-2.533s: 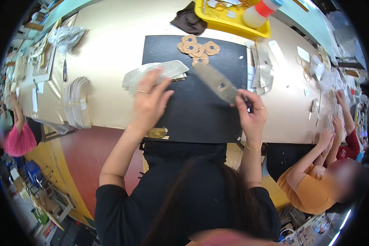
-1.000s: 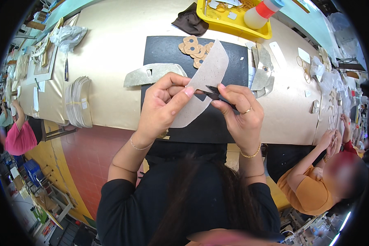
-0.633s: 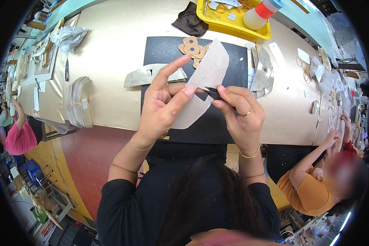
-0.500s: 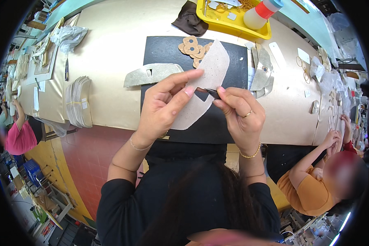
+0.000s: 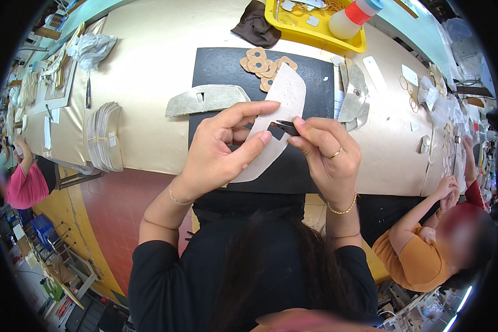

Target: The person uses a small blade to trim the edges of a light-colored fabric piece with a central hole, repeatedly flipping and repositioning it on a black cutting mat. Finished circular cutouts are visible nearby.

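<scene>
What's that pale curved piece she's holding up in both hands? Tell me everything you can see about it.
The pale curved piece is a thin, flat, off-white sheet, like leather or stiff fabric, with fine dots near its rounded top and a small rectangular cutout at mid-height. It is held above the black mat, tilted, wide end away from her. The left hand pinches its left edge between thumb and fingers; the right hand puts a small dark tool to the cutout.

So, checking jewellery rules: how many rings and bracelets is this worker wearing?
3: a gold ring and gold bead bracelet on the right hand, a thin chain bracelet on the left wrist. Others may be hidden.
</scene>
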The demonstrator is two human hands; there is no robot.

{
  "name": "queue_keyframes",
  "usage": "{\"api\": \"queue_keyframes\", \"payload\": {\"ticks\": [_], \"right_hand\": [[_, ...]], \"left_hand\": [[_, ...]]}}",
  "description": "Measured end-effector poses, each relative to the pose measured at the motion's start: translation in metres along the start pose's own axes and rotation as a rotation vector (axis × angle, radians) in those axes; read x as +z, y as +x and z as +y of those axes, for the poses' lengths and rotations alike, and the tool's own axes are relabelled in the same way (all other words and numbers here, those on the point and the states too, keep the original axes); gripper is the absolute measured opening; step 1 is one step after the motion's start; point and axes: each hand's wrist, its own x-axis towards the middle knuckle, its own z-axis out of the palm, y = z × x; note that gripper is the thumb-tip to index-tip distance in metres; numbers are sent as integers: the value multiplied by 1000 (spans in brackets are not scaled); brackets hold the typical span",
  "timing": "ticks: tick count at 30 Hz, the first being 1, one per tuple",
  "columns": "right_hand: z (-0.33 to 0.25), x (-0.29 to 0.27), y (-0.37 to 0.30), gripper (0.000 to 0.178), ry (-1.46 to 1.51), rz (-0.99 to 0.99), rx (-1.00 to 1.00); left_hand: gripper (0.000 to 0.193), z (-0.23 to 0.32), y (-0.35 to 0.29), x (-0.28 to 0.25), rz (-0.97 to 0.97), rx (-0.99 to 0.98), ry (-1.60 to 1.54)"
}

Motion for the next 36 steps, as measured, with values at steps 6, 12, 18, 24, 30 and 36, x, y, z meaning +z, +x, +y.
{"api": "queue_keyframes", "payload": {"ticks": [6, 12, 18, 24, 30, 36], "right_hand": [[2, 1, 2, 28, -14, 17, -27], [-1, -4, 3, 24, -20, -39, -16], [0, -2, 3, 24, -36, -4, -27], [2, -3, 3, 21, -60, -4, -46], [4, -3, 5, 20, -32, -8, -35], [3, -6, 7, 20, -42, -40, -31]], "left_hand": [[39, 0, 2, -4, -33, -18, 15], [39, 3, 2, -3, -56, -23, 65], [41, 8, 3, -4, -68, -64, 69], [40, 12, 3, -5, -91, -102, 113], [40, 12, 6, -7, -100, -114, 123], [40, 14, 8, -8, -118, -145, 129]]}}
